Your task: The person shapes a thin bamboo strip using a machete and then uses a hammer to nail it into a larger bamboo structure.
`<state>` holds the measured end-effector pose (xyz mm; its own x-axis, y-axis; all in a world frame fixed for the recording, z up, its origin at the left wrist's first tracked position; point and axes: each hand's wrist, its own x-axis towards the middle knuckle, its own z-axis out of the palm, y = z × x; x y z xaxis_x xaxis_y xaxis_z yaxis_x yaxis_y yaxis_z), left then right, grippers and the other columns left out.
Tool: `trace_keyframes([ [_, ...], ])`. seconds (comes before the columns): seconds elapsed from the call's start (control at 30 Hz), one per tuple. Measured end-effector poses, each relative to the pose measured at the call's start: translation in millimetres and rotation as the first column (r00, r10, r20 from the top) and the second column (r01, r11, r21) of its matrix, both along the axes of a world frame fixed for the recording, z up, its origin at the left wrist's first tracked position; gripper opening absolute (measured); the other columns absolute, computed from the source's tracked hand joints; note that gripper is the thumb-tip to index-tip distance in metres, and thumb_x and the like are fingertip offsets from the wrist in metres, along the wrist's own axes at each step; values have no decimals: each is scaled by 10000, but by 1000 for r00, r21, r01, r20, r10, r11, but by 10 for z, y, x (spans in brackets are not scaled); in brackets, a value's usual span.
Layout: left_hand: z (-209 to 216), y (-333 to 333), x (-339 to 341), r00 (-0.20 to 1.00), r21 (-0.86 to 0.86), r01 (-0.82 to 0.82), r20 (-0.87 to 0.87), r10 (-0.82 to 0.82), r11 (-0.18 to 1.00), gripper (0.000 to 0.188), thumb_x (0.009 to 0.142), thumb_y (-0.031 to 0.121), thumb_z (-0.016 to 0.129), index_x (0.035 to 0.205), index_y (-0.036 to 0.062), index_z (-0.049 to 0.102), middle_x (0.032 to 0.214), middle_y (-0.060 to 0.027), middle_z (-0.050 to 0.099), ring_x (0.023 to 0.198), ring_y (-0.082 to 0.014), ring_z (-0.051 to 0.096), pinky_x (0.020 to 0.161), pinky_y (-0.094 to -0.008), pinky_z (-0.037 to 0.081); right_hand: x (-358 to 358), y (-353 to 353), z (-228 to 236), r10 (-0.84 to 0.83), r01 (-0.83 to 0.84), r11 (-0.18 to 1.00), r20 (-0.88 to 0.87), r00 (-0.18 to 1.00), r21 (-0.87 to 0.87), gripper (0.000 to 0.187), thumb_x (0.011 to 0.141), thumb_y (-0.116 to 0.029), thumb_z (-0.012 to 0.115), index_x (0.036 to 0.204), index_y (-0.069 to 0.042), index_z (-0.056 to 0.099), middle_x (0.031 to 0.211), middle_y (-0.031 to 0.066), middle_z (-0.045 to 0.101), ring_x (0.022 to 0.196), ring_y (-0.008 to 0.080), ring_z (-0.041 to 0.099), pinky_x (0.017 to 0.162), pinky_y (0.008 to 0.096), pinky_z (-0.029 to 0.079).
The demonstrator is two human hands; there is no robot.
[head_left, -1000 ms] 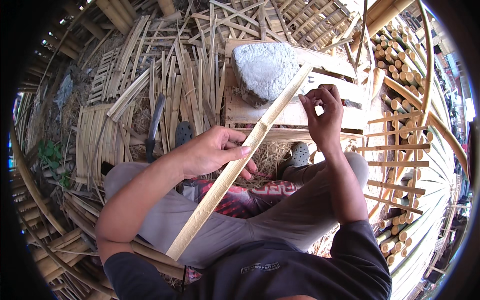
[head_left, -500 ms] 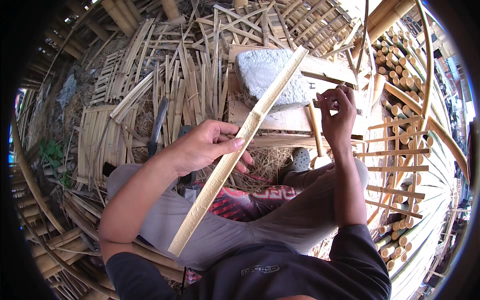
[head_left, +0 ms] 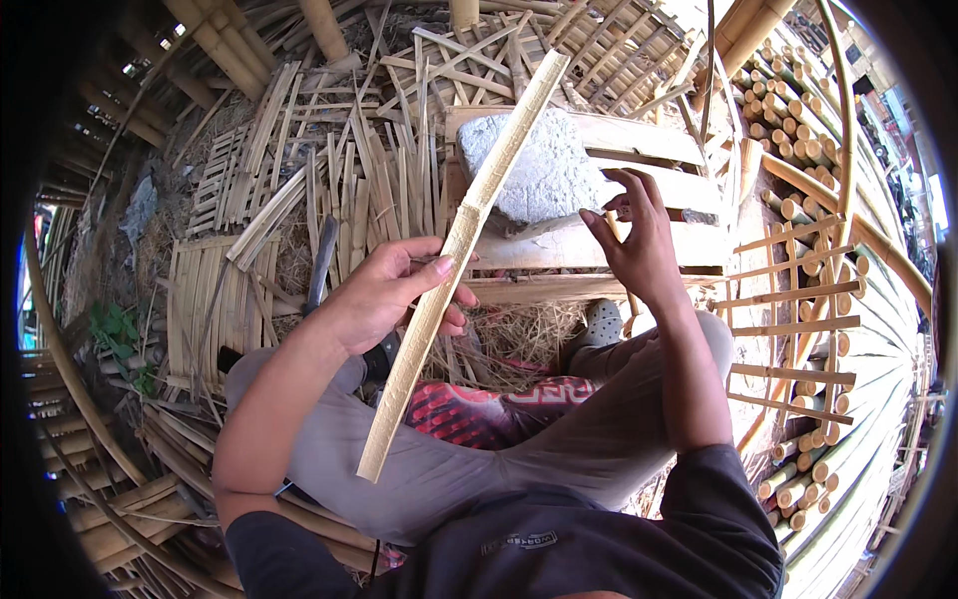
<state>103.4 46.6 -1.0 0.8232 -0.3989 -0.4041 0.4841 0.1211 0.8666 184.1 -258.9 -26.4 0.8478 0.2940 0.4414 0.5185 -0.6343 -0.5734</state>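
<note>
My left hand grips a long split bamboo strip near its middle, thumb on the pale inner face. The strip slants from above my left thigh up across a rough grey stone block. My right hand is beside the stone's right edge, over the low wooden bench. Its thumb and forefinger stand apart, the other fingers curled; nothing plain shows between them. A pale wooden handle is partly hidden below my right wrist.
A dark-bladed knife lies left of my left hand. Split bamboo slats lie in heaps beyond. At the right are a slatted bamboo frame and stacked poles. A red-and-black patterned cloth lies between my legs.
My left hand has shifted the bamboo strip slightly, and it stands steeper. My right hand has moved left toward the stone, its thumb and forefinger spreading. The view has shifted a little.
</note>
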Motion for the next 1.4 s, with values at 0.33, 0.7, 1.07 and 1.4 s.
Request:
trace_keyframes([
  [0.33,170,98,1374,862,583,-289,504,-59,759,361,1053,239,541,1273,-43,589,917,-113,654,730,-147,681,658,-294,586,130,-125,33,-18,18,998,-17,1000,56,484,902,-266,757,1271,-15,571,1183,183,590,923,303,649,809,411,545],
  [0.7,-592,-481,1699,629,744,-466,659,-412,479,347,939,181,676,1225,-8,626,1024,-281,700,981,-419,691,861,-462,531,183,-173,-22,49,-49,998,-19,999,43,435,917,-277,736,1216,4,591,1136,209,633,989,394,654,818,448,540],
  [1.07,-751,-564,1733,538,732,-548,679,-500,405,336,906,207,717,1182,22,665,1194,-188,616,1105,-380,628,948,-452,516,147,-137,-4,117,-116,993,36,993,-33,394,914,-248,731,1173,17,597,1055,204,649,939,402,642,810,455,526],
  [1.4,-686,-424,1718,431,727,-593,650,-626,346,359,937,256,683,1215,32,648,1205,-190,615,1124,-374,618,982,-457,503,135,-107,-42,144,-145,984,-11,989,-99,389,909,-232,737,1190,2,604,1074,175,650,999,354,644,870,439,526],
])
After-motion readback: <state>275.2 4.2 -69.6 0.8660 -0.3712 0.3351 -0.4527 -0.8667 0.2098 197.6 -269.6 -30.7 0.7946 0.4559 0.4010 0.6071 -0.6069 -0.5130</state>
